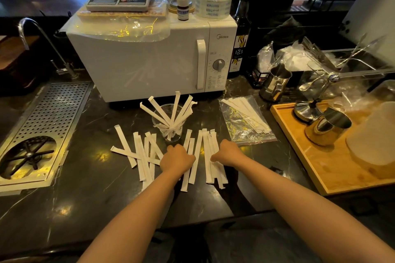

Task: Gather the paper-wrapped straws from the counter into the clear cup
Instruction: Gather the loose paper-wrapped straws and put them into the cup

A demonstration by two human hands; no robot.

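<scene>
A clear cup (171, 134) stands on the dark counter in front of the microwave, with several paper-wrapped straws (177, 109) fanning out of it. Many more white wrapped straws lie flat on the counter: a crossed pile to the left (141, 156) and a row to the right (208, 156). My left hand (176, 160) rests knuckles-up on the straws just below the cup, fingers curled down onto them. My right hand (227, 153) presses on the right-hand row, fingers bent. Whether either hand has a straw pinched is hidden under the fingers.
A white microwave (154, 60) stands right behind the cup. A clear bag with more straws (245, 121) lies to the right. Beyond it sit a wooden tray (316, 166) with metal jugs, and a steel pitcher (275, 83). A perforated drain grate (42, 126) and tap are at the left.
</scene>
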